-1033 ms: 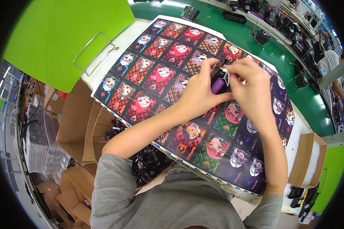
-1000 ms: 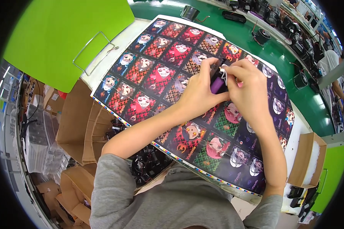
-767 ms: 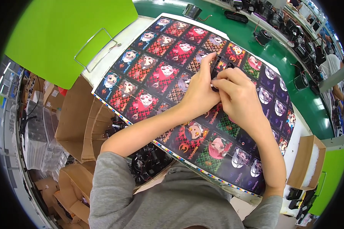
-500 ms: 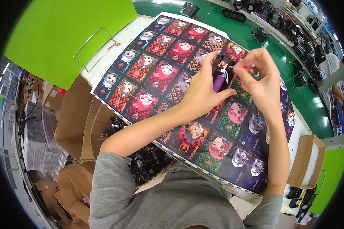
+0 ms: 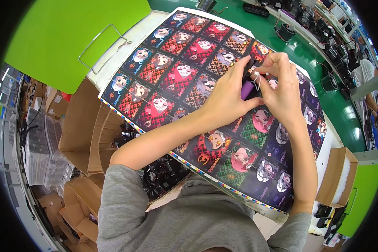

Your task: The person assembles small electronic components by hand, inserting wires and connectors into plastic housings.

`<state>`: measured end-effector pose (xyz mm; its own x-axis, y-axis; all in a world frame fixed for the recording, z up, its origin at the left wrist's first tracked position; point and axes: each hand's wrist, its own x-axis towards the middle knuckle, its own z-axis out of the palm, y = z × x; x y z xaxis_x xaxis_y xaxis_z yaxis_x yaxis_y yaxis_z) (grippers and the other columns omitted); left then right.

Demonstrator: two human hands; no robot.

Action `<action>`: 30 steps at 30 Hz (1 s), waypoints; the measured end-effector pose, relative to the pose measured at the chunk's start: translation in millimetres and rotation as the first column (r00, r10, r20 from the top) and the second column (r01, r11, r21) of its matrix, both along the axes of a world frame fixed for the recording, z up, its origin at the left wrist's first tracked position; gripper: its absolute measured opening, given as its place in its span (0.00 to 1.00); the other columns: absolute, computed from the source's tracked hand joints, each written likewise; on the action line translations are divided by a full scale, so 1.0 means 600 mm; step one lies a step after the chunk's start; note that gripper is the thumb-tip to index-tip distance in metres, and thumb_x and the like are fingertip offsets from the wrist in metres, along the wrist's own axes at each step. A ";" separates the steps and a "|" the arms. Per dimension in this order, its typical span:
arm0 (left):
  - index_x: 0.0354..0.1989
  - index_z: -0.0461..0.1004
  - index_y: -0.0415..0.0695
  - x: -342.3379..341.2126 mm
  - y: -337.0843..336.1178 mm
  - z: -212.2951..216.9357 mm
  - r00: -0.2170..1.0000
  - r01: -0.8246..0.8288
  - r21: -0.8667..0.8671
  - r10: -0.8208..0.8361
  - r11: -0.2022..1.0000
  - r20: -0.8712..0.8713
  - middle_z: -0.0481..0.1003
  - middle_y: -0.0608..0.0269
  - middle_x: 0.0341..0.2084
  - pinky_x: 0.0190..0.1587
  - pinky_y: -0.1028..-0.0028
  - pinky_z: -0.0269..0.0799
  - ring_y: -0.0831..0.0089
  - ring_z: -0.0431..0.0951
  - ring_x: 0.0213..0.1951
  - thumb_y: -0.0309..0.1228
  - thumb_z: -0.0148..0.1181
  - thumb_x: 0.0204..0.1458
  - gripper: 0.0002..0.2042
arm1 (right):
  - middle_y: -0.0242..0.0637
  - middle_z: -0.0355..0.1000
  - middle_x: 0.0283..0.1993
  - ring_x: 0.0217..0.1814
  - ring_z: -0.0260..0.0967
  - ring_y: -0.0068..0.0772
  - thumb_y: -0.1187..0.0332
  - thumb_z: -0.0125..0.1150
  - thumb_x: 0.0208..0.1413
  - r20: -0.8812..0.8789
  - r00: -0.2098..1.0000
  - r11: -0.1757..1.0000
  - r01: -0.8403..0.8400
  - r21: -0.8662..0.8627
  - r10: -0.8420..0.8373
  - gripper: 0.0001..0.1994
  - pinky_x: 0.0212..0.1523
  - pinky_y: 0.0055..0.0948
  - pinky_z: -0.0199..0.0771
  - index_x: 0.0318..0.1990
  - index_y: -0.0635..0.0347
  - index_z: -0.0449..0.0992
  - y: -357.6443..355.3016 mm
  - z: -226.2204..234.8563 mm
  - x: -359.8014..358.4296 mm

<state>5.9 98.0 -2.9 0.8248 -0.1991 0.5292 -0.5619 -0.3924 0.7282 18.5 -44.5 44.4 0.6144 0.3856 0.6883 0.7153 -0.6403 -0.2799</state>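
A small black device with a purple cylinder point(image 5: 247, 90), which looks like a battery, is held over the printed sheet. My left hand point(image 5: 227, 95) grips it, thumb on the near side and fingers along the far left side. My right hand point(image 5: 280, 86) is closed at the device's right side, its thumb and finger pinched by a thin white wire point(image 5: 257, 80). The fingers hide much of the black body and the wire's ends. Beneath both hands lies the dark sheet point(image 5: 189, 157), printed with rows of colourful cartoon characters.
A wire handle point(image 5: 97, 47) and a bright green panel point(image 5: 71, 38) are at the left. Below it stand open cardboard boxes point(image 5: 77, 126), with black parts point(image 5: 161, 176) under the sheet's edge. Right, a carton point(image 5: 337, 178) holds white material. Black devices point(image 5: 286, 32) sit across the green surface.
My right hand has moved left, bringing its pinched fingers up against the device. The left hand keeps its hold, and the device is now more covered by fingers. The view has shifted slightly.
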 end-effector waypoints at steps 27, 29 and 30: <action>0.57 0.56 0.33 0.006 0.014 -0.002 0.997 0.073 0.067 -0.070 0.995 -0.040 0.68 0.42 0.47 0.52 0.65 0.65 0.54 0.70 0.50 0.35 0.70 0.33 0.41 | 0.41 0.73 0.29 0.36 0.73 0.40 0.82 0.58 0.41 -0.265 0.958 0.991 -0.085 0.106 0.111 0.18 0.40 0.32 0.64 0.38 0.60 0.58 -0.005 0.001 0.001; 0.58 0.52 0.33 0.002 0.015 0.004 0.997 0.057 0.040 -0.055 0.998 -0.048 0.66 0.40 0.49 0.53 0.64 0.64 0.52 0.68 0.51 0.35 0.69 0.33 0.43 | 0.40 0.73 0.28 0.36 0.74 0.40 0.83 0.58 0.40 -0.310 0.943 0.988 -0.081 0.128 0.117 0.19 0.38 0.32 0.67 0.39 0.61 0.58 0.000 0.004 -0.002; 0.58 0.52 0.33 -0.001 0.015 0.006 0.997 0.055 0.040 -0.053 0.998 -0.049 0.66 0.40 0.49 0.53 0.64 0.64 0.52 0.68 0.51 0.35 0.69 0.33 0.43 | 0.40 0.73 0.29 0.36 0.74 0.40 0.84 0.57 0.40 -0.361 0.925 0.983 -0.061 0.174 0.121 0.19 0.37 0.30 0.69 0.40 0.61 0.57 0.000 0.002 -0.002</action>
